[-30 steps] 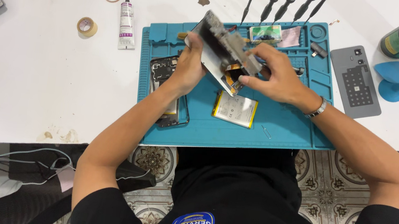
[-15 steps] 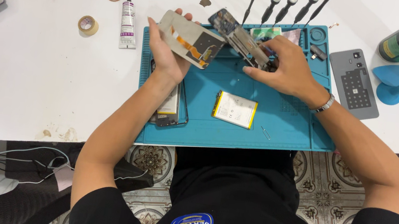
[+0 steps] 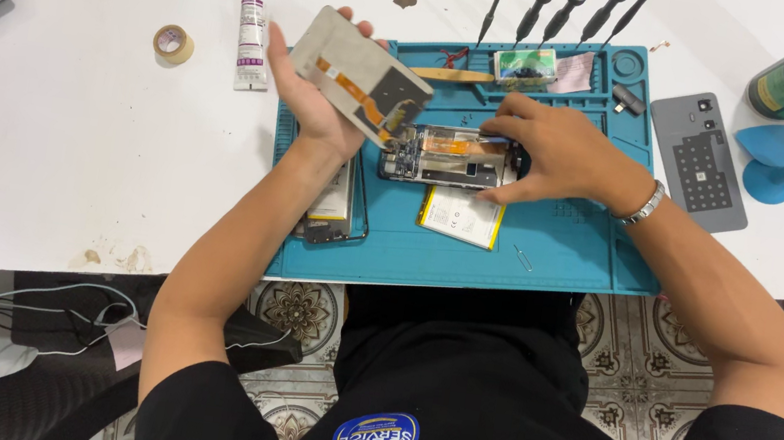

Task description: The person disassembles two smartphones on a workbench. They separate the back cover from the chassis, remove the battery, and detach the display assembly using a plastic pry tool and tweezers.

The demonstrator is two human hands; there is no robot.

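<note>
White table [image 3: 71, 127], far left: tan tape roll [image 3: 173, 43], white glue tube [image 3: 252, 38]. Left hand [image 3: 311, 104] raised over teal silicone work mat [image 3: 549, 256], fingers curled around grey rectangular phone display panel with orange flex ribbon [image 3: 359, 85], panel tilted. Opened phone frame with exposed circuit board [image 3: 446, 157] lies flat on mat, just beside panel. Right hand [image 3: 562, 157] rests on frame's right end, fingers pinching it lightly. White flat battery [image 3: 461, 217] just below frame. Grey phone back cover [image 3: 701, 160] at right, off mat.

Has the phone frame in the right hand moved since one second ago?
Yes. The phone frame has come down onto the blue mat, just above the battery; earlier it was held raised.
</note>
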